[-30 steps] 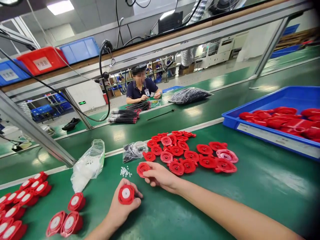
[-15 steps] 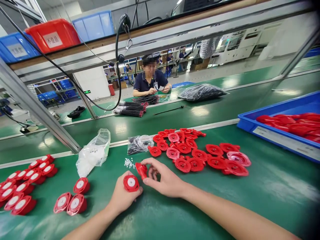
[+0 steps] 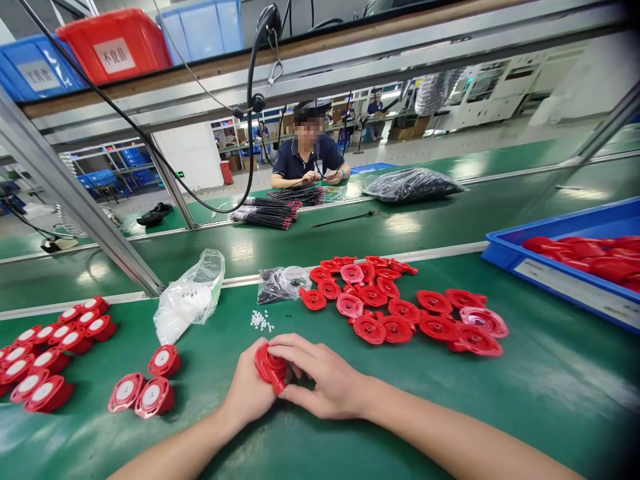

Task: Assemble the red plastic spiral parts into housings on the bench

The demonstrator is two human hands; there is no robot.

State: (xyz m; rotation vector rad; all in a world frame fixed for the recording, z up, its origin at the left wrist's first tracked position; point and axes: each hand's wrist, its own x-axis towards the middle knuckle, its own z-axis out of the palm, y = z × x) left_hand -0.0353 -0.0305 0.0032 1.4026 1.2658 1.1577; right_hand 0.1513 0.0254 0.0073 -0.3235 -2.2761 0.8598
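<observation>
Close to the front of the green bench, both hands meet. My right hand [image 3: 323, 377] is closed on a red round plastic cover [image 3: 270, 365] with a short stub, pinching it by its edge. That cover lies against the red round housing held in my left hand [image 3: 249, 387]; the housing's white centre is hidden behind the cover and fingers. Just beyond the hands lies a small pile of white plastic bits [image 3: 261, 321]. Several loose red covers [image 3: 371, 294] are spread to the right. On the left stand red housings with white discs [image 3: 153, 397].
A clear bag of white parts [image 3: 193, 297] and a small bag of dark parts [image 3: 280, 285] lie along the bench's back rail. At right is a blue tray [image 3: 565, 283] holding red parts. A co-worker [image 3: 309, 153] sits opposite, near bundled black cables [image 3: 267, 212].
My right hand has brought the red cover left and onto the housing in my left hand, covering its white centre. The camera view has shifted slightly.
</observation>
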